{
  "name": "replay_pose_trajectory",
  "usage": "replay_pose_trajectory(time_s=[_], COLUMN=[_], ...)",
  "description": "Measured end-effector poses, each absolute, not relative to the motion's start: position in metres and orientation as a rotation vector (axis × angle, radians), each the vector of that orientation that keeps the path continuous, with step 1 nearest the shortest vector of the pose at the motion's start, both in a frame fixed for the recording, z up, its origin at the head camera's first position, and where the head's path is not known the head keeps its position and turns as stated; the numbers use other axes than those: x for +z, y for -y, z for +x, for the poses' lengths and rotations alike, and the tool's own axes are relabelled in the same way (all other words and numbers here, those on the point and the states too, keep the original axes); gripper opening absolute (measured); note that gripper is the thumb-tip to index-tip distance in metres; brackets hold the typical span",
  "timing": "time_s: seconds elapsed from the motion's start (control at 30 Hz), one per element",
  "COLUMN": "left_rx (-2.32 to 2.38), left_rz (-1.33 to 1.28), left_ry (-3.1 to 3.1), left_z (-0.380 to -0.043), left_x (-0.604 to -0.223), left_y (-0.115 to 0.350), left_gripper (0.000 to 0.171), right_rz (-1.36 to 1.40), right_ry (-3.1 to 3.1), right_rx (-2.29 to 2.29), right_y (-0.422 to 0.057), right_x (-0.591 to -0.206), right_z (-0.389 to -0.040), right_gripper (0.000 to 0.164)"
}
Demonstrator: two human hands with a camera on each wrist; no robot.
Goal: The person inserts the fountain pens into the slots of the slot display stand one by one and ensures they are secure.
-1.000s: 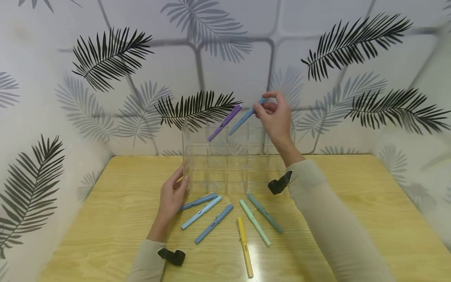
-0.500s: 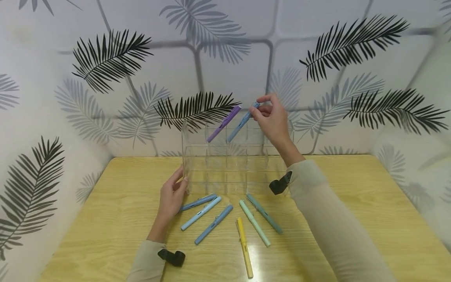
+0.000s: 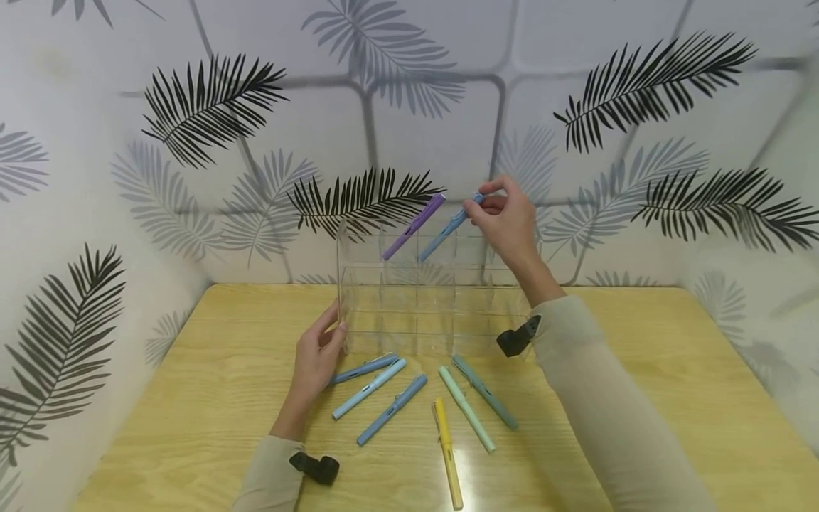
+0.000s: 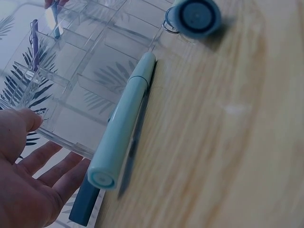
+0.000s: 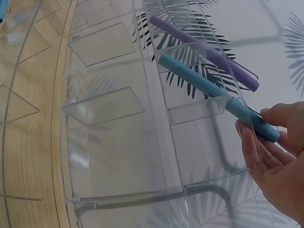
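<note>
A clear plastic pen rack with rows of compartments stands on the table. My right hand pinches a light blue pen near its cap end, and the pen slants with its lower end inside the top row. To its left a purple pen leans in the same row, also visible as the purple pen in the right wrist view. My left hand holds the rack's lower left side, thumb in front and fingers behind.
Several pens lie on the wooden table before the rack: blue pens, a pale blue pen, a yellow pen, a mint pen and a dark green pen. A leaf-patterned wall rises behind.
My right hand has come down a little, and the light blue pen's lower end has dropped further into the top row. The left hand keeps its place at the rack's side.
</note>
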State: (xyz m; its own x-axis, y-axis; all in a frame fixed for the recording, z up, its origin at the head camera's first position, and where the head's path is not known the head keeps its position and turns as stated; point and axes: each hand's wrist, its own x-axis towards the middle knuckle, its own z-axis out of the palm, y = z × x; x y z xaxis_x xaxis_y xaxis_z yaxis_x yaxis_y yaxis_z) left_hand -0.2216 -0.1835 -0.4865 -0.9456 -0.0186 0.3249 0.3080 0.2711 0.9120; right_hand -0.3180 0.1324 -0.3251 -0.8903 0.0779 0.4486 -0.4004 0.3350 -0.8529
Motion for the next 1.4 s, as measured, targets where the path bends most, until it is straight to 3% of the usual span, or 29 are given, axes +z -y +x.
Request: replay_pose_trajectory(time_s=[0.37,0.77,1.07,1.4], left_rx=[-1.749,-1.741,-1.775,-1.773], left_rz=[-0.240,-0.251,-0.230,-0.230], left_ry=[2.277,2.283,2.265,2.266], left_z=[-0.222,-0.221,-0.220,-0.220], left_x=[-0.486,-0.481,-0.483,-0.484], left_y=[0.183,0.184,0.182,0.181], left_gripper=[0.046,0.045,0.045,0.045], right_rz=[0.303,0.258,0.219,0.331], right_ry=[2.268,2.220,2.004,1.811], right_rx=[1.629,1.866,1.720,1.869], right_y=[-0.139,-0.147,-0.155,-0.175], right_x=[-0.317,-0.312,-0.315,-0.324], right_z=[-0.316,-0.316,-0.306,-0.261], right_gripper=[0.027,0.046,0.033,0.022])
